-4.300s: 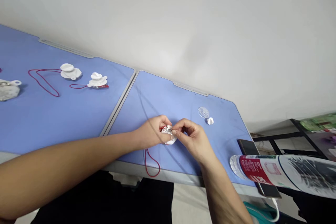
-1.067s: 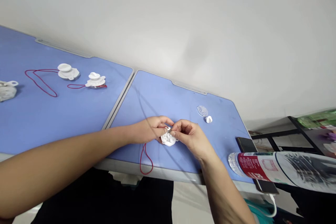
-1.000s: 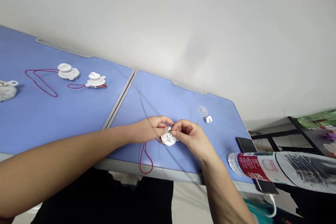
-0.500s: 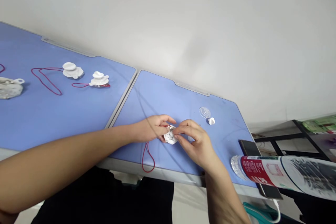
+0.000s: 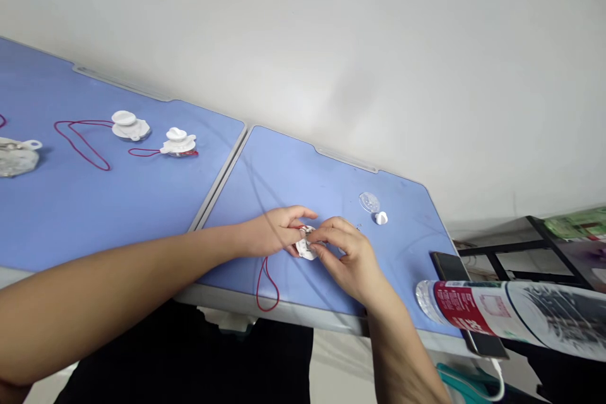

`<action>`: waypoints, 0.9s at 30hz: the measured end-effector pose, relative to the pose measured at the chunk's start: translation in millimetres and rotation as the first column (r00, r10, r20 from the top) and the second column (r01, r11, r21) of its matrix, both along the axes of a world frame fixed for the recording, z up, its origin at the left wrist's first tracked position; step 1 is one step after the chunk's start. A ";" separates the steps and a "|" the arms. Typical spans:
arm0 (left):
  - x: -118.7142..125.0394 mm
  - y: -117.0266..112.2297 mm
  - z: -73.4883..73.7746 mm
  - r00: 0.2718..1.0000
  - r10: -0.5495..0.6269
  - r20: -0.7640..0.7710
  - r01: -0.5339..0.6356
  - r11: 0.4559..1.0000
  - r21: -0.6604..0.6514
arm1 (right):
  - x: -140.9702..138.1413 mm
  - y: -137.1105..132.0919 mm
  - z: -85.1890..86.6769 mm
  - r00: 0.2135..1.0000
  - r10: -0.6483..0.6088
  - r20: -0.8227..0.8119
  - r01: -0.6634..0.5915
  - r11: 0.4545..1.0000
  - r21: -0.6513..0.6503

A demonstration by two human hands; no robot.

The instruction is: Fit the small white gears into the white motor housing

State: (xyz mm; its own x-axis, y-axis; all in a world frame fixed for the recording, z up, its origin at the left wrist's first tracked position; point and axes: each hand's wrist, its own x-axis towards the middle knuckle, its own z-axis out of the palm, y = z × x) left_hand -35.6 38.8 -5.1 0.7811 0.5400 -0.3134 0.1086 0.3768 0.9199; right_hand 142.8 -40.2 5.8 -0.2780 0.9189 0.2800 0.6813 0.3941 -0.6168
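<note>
Between my hands, above the blue table, is a small white plastic case (image 5: 304, 251) with its inside showing. My left hand (image 5: 279, 229) grips its left side, thumb on top and forefinger stretched out beyond it. A red cord loop (image 5: 267, 287) hangs from the case under that hand, over the table's front edge. My right hand (image 5: 348, 257) has its thumb and forefinger pinched together over the inside of the case; whatever sits between those fingertips is too small to make out. A white knob (image 5: 381, 218) and a clear round cover (image 5: 369, 202) lie beyond my right hand.
Two white knobbed cases (image 5: 130, 128) (image 5: 178, 143) with red cords lie on the left table (image 5: 156, 202), and a clear-and-white case (image 5: 17, 161) lies at its far left. A water bottle (image 5: 511, 315) lies across a phone (image 5: 449, 267) at right. A wall stands behind.
My right fingertips have moved slightly left, further over the inside of the case. My left hand keeps its hold on the case, and the things on the tables stay put.
</note>
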 end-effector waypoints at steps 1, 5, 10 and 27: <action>-0.2 -0.2 0.7 1.000 0.001 0.007 -0.001 1.000 -0.002 | -0.5 -0.4 0.1 1.000 -0.005 0.000 0.005 1.000 -0.009; -1.3 -0.6 1.5 1.000 0.018 0.007 -0.018 1.000 0.004 | -1.1 -1.2 2.0 0.999 -0.042 -0.026 0.042 0.999 -0.019; -1.5 0.3 -1.8 0.999 0.021 0.041 -0.020 1.000 -0.003 | 1.6 -1.1 5.2 0.994 -0.090 -0.055 0.090 0.996 -0.001; -1.0 -0.4 -0.5 1.000 0.019 0.023 -0.020 0.999 0.028 | -7.5 -2.2 -2.5 0.978 -0.204 -0.048 0.202 0.979 -0.034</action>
State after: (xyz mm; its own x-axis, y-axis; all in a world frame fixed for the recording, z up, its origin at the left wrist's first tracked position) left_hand -36.6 38.3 -5.5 0.7769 0.5636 -0.2807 0.0808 0.3529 0.9322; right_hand 135.3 -42.4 3.3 -0.0711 0.9625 0.2620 0.7127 0.2328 -0.6618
